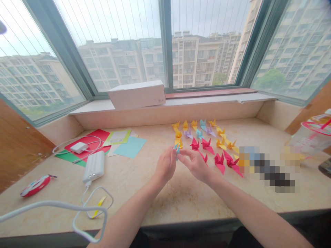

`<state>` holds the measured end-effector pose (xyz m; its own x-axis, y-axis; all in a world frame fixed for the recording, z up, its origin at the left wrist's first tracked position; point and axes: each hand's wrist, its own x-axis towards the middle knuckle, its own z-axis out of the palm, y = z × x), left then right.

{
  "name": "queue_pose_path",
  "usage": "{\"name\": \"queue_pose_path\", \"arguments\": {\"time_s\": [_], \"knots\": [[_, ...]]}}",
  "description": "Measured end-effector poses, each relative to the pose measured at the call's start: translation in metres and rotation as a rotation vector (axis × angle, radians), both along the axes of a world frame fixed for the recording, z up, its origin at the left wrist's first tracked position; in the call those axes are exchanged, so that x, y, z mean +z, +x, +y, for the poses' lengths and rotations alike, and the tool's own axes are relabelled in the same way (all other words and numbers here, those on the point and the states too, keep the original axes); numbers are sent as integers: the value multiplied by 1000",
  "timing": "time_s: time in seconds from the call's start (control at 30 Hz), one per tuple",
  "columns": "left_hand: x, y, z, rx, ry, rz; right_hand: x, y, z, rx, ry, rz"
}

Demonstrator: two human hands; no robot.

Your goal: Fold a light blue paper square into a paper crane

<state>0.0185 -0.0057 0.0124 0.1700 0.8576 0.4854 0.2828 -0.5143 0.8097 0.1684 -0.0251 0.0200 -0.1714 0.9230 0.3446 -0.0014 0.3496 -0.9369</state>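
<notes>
Pinching a small blue paper fold (pixel 177 150) between the two hands, raised just above the counter (pixel 181 198) and right in front of the rows of finished paper cranes (pixel 207 143); judged very light, thin and crisp; stiff only along the creases, limp and easily crushed across the flat flaps; dry rather than slippery, yet small enough to spring out of a loose grip; probably best taken at the thick folded edges or the base, with fingertips only, never by the fine points, apt to bend or tear.

Left hand (pixel 166 166) turned palm inward, wrist slightly bent, thumb and forefinger closed on the fold's left side, other fingers curled loosely behind; right hand (pixel 196 164) facing it, palm half up, thumb and forefinger brought together at the fold's lower right edge, seemingly nipping it, though too small to tell the exact contact; remaining fingers gently bent and a little apart; both forearms reaching in from the near edge and converging towards the middle, elbows out of view.

Off to the left, well apart: loose sheets of coloured paper (pixel 130 146), a white power bank (pixel 94 166) with its cable (pixel 77 210); on the sill behind, a white box (pixel 137 94).
</notes>
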Motion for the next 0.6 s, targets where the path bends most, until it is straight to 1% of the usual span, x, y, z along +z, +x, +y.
{"name": "queue_pose_path", "arguments": {"time_s": [0.07, 0.13, 0.27, 0.33, 0.47, 0.6], "knots": [[-2, 1, 1, -29, -21, -29, -3, 1, 3, 13, -16, 37], [-3, 2, 1, -50, -82, -61, -4, 3, 6, 6, -36, 82], [-5, 5, 1, -76, -224, -38, -5, 7, 11, -105, -74, 141], [-4, 6, 1, -84, -277, -45, -5, 9, 12, -120, -79, 146], [-1, 8, -1, -100, -317, -104, -4, 9, 12, -61, -71, 147], [-1, 10, -4, -174, -329, -168, -1, 10, 13, -85, -103, 161]]}}
